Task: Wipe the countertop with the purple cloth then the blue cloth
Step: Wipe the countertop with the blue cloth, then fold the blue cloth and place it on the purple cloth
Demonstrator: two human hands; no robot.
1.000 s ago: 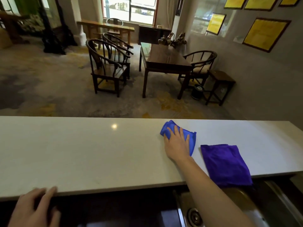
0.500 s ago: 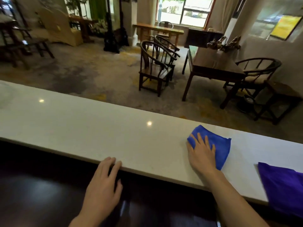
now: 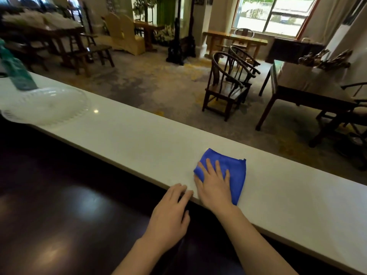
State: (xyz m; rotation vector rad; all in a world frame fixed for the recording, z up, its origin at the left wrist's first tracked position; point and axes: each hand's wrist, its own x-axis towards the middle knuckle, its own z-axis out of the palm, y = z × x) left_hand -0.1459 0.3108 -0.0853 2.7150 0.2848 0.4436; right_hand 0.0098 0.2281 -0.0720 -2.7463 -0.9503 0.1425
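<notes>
A folded blue cloth [image 3: 235,171] lies on the white countertop [image 3: 139,139], near its front edge. My right hand [image 3: 215,183] presses flat on the cloth's left half, fingers spread. My left hand [image 3: 170,213] rests right beside it, fingertips on the counter's front edge, holding nothing. The purple cloth is out of view.
A clear glass dome-shaped dish [image 3: 45,105] sits on the counter at far left, with a blurred green object [image 3: 16,73] behind it. A dark glossy lower surface [image 3: 59,205] lies in front of the counter. Wooden chairs [image 3: 228,84] and tables stand beyond it.
My right hand has slid the blue cloth leftward along the counter. The view turned left, so the purple cloth left the frame. My left hand moved up next to my right hand.
</notes>
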